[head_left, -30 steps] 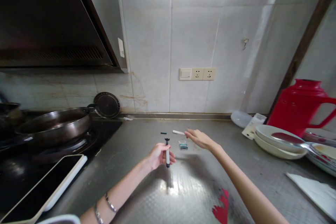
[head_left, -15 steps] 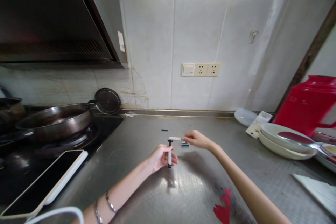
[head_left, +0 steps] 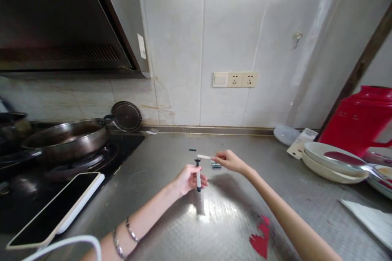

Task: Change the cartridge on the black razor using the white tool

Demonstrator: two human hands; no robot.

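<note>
My left hand (head_left: pixel 187 180) is closed around a grey-and-black razor handle (head_left: pixel 198 179), held upright with its forked black top bare. My right hand (head_left: pixel 228 160) pinches a slim white stick (head_left: pixel 203 157), lying level; its tip is just above the razor's top, and a small gap seems to part them. What kind of stick it is cannot be made out. Under and beside my right fingers lie several dark green razor cartridges (head_left: pixel 216 166), partly covered by the hand. One more dark cartridge (head_left: pixel 192 149) lies apart on the counter, farther back.
A steel counter (head_left: pixel 171 228) spreads under my arms. At left are a pan (head_left: pixel 67 136) on the stove and a phone (head_left: pixel 55 212) on a white block, with a white cable in front. At right stand stacked plates (head_left: pixel 330 171), a red thermos (head_left: pixel 358 118) and a white sheet (head_left: pixel 367 218).
The white stick's tip has lifted slightly off the razor's forked top. Both hands otherwise stay almost in place, and the view has shifted slightly.
</note>
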